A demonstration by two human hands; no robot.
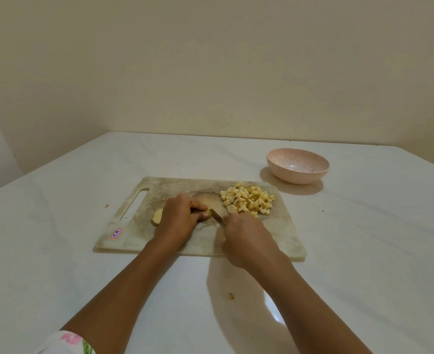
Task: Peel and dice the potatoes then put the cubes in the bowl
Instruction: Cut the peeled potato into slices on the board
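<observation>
Floral sleeve point(67, 342) — knife point(217, 217); board sticker point(116, 233) "10A"

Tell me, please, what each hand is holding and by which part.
The right hand grips the knife by its handle, hidden in the fist; only the blade shows. The left hand holds the potato piece from above, fingers curled over it.

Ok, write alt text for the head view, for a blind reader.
On a worn cutting board, the right hand grips a knife cutting a potato piece that the left hand holds. Potato cubes lie piled at the board's right; a pink bowl stands beyond.
</observation>
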